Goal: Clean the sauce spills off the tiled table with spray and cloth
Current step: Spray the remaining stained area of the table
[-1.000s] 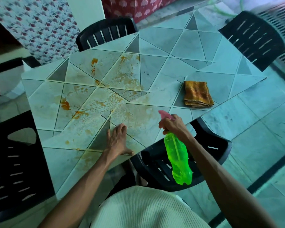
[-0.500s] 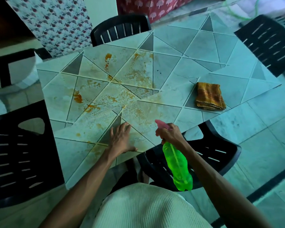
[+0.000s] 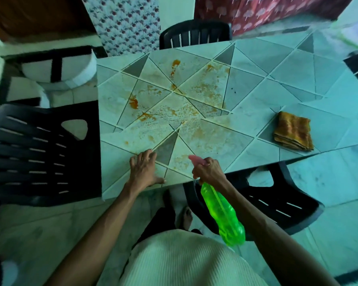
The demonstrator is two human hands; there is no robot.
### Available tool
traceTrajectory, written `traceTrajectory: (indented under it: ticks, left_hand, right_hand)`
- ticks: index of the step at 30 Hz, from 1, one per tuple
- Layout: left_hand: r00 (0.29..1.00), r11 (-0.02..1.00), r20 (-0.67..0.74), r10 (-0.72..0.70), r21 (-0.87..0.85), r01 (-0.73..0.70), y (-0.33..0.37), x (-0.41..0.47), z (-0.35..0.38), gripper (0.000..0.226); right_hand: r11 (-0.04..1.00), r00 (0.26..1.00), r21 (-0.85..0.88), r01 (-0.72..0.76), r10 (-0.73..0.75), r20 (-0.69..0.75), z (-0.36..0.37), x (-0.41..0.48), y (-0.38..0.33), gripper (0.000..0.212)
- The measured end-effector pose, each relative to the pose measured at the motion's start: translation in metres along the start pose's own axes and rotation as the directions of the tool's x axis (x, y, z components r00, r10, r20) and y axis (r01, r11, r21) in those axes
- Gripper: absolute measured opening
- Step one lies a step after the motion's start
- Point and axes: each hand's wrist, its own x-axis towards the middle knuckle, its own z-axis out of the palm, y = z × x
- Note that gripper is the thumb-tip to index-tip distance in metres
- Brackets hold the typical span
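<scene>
Tiled table (image 3: pixel 277 75), one cloth (image 3: pixel 292 131), one spray bottle (image 3: pixel 222 213) in right hand (image 3: pixel 208 170)

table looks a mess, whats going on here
A person is cleaning orange sauce spills off the tiled table. The right hand grips a green spray bottle, its pink nozzle pointing over the stained tiles. The left hand rests flat on the table near its front edge. The folded cloth lies untouched on the table's right side; the stains are not yet wiped.
</scene>
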Motion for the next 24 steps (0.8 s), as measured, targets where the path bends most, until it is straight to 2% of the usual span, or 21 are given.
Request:
traceTrajectory:
  ticks: [5, 7, 10, 13, 16, 17, 18, 20, 21, 24]
  left_hand:
    - [0.995, 0.994, -0.014, -0.104, -0.028, 0.103, -0.029, -0.023, 0.005, 0.120]
    - [0.990, 0.990, -0.027, -0.140, -0.040, 0.139, -0.047, -0.034, 0.004, 0.121]
    - [0.985, 0.985, -0.022, -0.170, -0.044, 0.169, -0.075, -0.048, 0.006, 0.127]
    - [0.986, 0.983, -0.003, -0.166, -0.081, 0.165, -0.099, -0.059, 0.009, 0.132]
    - [0.993, 0.989, -0.015, -0.117, -0.091, 0.115, -0.113, -0.066, 0.012, 0.131]
    - [0.994, 0.990, -0.030, -0.106, -0.092, 0.103, -0.115, -0.068, 0.013, 0.130]
    - [0.995, 0.991, -0.036, -0.098, -0.094, 0.094, -0.120, -0.069, 0.014, 0.129]
    - [0.996, 0.993, -0.042, -0.073, -0.099, 0.069, -0.128, -0.070, 0.016, 0.129]
    - [0.997, 0.993, -0.044, -0.062, -0.103, 0.057, -0.130, -0.070, 0.016, 0.129]
    - [0.999, 0.991, -0.042, -0.030, -0.129, 0.025, -0.138, -0.069, 0.016, 0.130]
  right_hand:
    - [0.997, 0.995, -0.071, 0.036, -0.029, 0.091, 0.021, -0.008, -0.012, 0.054]
    - [0.990, 0.986, -0.124, 0.064, -0.043, 0.158, 0.037, -0.012, -0.017, 0.042]
    - [0.968, 0.952, -0.157, 0.194, -0.147, 0.270, 0.061, -0.021, -0.024, 0.023]
    - [0.923, 0.933, -0.271, 0.272, -0.184, 0.309, 0.087, -0.032, -0.033, 0.024]
    - [0.902, 0.934, -0.331, 0.277, -0.171, 0.315, 0.114, -0.036, -0.034, 0.027]
    - [0.899, 0.935, -0.342, 0.273, -0.165, 0.313, 0.121, -0.040, -0.036, 0.021]
    - [0.902, 0.940, -0.341, 0.264, -0.161, 0.301, 0.130, -0.042, -0.039, 0.025]
    - [0.918, 0.958, -0.323, 0.230, -0.154, 0.243, 0.144, -0.045, -0.043, 0.058]
    - [0.928, 0.962, -0.305, 0.214, -0.147, 0.228, 0.148, -0.045, -0.044, 0.065]
    - [0.940, 0.940, -0.248, 0.233, -0.152, 0.306, 0.159, -0.046, -0.047, 0.055]
